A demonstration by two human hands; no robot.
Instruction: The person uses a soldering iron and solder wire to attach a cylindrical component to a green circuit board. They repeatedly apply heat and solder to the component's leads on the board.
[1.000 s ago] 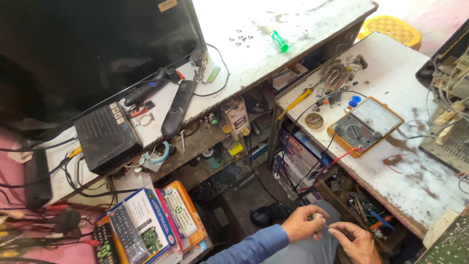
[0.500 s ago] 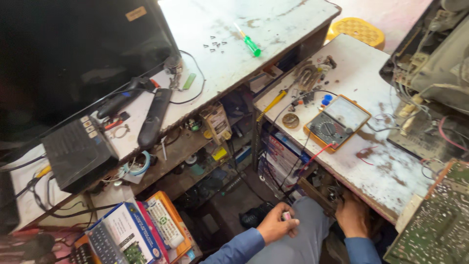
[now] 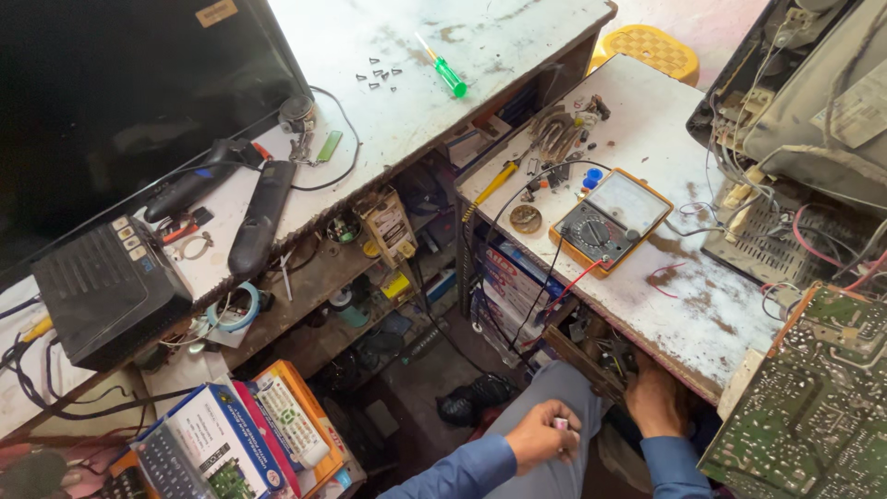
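Since the earlier frame, right hand [image 3: 658,405] has reached into the cluttered drawer [image 3: 591,356] under the white bench [image 3: 702,305]; its grip can't be made out. Left hand [image 3: 545,436] rests on the lap, pinching a small white part [image 3: 559,424]

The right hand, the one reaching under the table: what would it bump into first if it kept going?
Probably the jumble of tools and parts in the open drawer under the white table. The right hand already reaches in there, though its fingers are hidden, so depth is unclear.

The meter [image 3: 610,220] lies on the right bench [image 3: 711,314], the screwdriver [image 3: 442,66] on the far bench [image 3: 407,111] behind it, and the circuit board [image 3: 813,407] stands right of both hands.
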